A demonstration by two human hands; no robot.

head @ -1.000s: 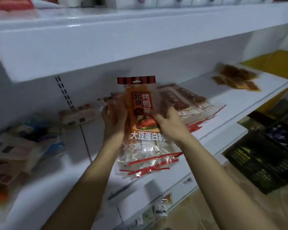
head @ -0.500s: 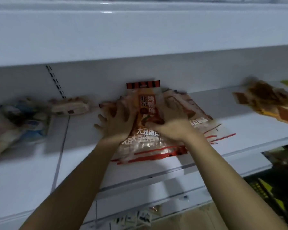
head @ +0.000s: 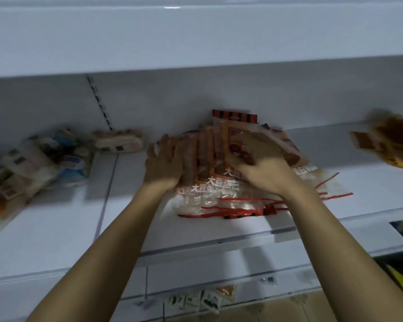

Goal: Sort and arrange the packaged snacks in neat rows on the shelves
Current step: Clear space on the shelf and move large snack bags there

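Note:
A stack of clear snack packets with orange sticks, white characters and red bottom stripes lies flat on the white shelf, its red-and-black header against the back wall. My left hand presses flat on the stack's left side with fingers spread. My right hand lies on its right side, fingers curled over the top packet. More of the same packets fan out to the right under my right hand. The view is blurred.
A loose heap of white and blue packets sits at the shelf's left, and a flat pale packet lies near the back. Brown and yellow packets lie at the right. An upper shelf overhangs. Small packets hang below.
The stack went from being held up in both hands to lying flat on the shelf, pushed toward the back wall. Both hands now press on top of it.

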